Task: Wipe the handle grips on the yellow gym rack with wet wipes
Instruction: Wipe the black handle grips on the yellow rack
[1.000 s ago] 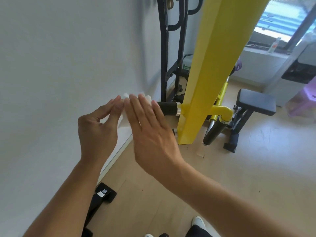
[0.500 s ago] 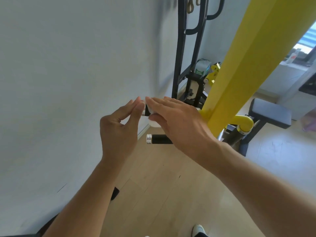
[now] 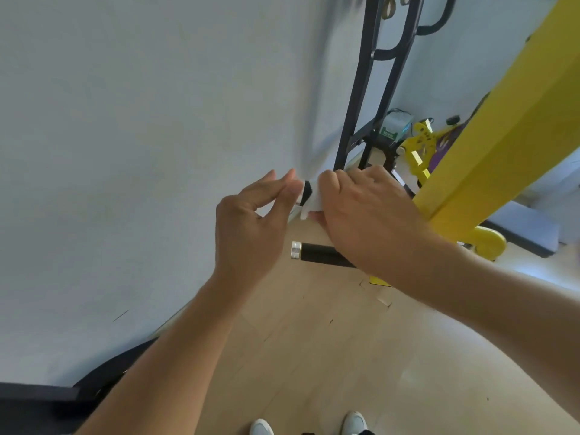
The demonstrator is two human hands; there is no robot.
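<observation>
Head view: right hand (image 3: 364, 211) grip clenched on wet wipe (image 3: 314, 199) around upper handle (image 3: 307, 193); left hand (image 3: 251, 227) grip released, fingertips beside handle end.

Bright, even daylight; wide-angle bending at the edges; slight motion blur softens the wall (image 3: 125, 152).

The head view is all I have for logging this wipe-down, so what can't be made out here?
- Upper handle grip: mostly covered by the wet wipe and right hand.
- Lower handle grip: inner end behind the right forearm.
- Yellow rack post: top cut off by the frame edge.
- Left hand: fingertips blurred.
</observation>
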